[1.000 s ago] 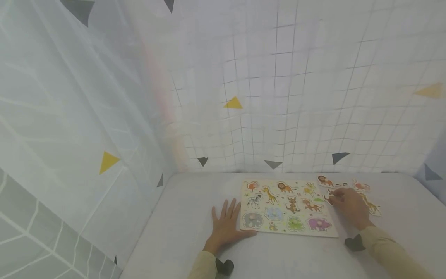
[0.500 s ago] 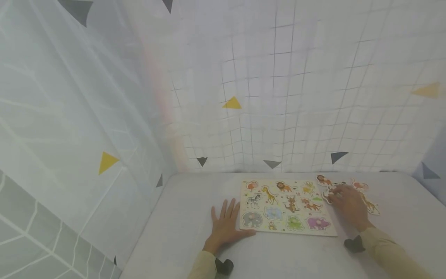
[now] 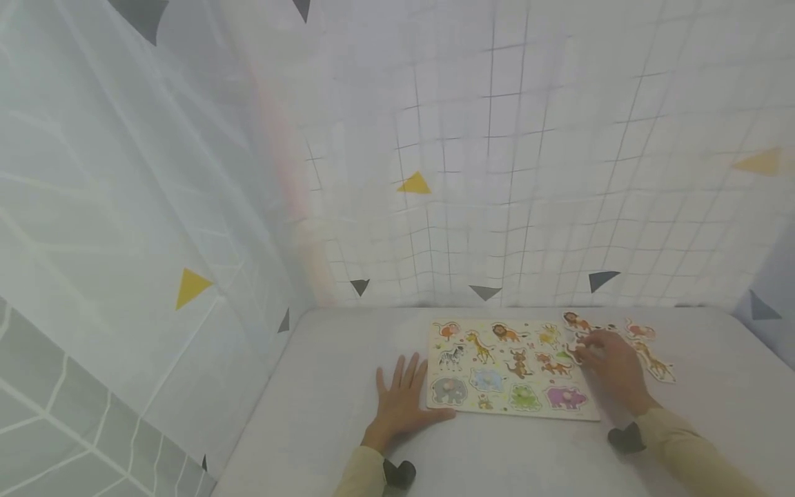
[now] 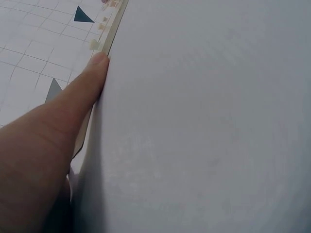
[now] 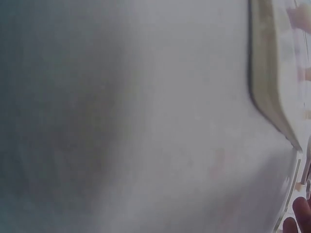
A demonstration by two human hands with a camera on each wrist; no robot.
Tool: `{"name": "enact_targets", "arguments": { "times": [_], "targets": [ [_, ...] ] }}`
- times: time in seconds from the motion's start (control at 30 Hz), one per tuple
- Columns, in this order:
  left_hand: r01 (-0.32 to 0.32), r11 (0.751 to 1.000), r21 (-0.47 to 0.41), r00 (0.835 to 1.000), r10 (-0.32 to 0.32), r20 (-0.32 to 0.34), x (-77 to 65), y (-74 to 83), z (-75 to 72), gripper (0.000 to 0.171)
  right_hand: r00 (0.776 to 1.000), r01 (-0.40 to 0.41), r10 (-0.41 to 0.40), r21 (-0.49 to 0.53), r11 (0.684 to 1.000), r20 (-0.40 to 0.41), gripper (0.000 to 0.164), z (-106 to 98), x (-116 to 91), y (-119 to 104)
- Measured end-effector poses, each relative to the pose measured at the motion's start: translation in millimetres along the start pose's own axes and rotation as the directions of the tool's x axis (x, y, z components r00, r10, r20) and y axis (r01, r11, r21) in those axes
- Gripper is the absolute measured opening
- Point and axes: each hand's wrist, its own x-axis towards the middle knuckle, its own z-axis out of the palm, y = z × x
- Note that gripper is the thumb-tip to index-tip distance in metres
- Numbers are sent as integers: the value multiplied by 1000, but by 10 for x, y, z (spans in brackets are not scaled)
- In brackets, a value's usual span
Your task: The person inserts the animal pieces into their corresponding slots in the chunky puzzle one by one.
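Observation:
A pale wooden animal puzzle board point(image 3: 586, 414) lies on the white table. My left hand point(image 3: 400, 407) rests spread at its left side; in the left wrist view the thumb point(image 4: 82, 92) lies along the board's edge point(image 4: 116, 24). At the board's upper right corner my right hand point(image 3: 621, 369) pinches a small brown animal puzzle piece point(image 3: 573, 351), partly hidden by the fingers. Only fingertips point(image 5: 301, 213) of that hand show in the right wrist view. Around it lie a lion piece point(image 3: 576, 320), a monkey piece point(image 3: 640, 330) and a giraffe piece point(image 3: 655, 362).
Knobbed pieces such as the grey elephant point(image 3: 448, 391) and purple hippo point(image 3: 566, 397) sit in the board's lower row. Behind the table point(image 3: 310, 442) hangs a white gridded curtain point(image 3: 484, 228); a grey-green patterned one point(image 3: 74, 414) is at left.
My right hand has shifted slightly left with the brown animal piece, nearer the board's right edge, showing more of the giraffe piece. The left hand stays in place.

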Motion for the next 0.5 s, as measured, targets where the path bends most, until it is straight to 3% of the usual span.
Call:
{"name": "enact_targets", "arguments": {
  "times": [0.5],
  "targets": [
    [-1,1000,-20,1000,1,5,-44,50,-90,120,999,6,-9,56,998,44,19,11,28,-206]
  ]
}}
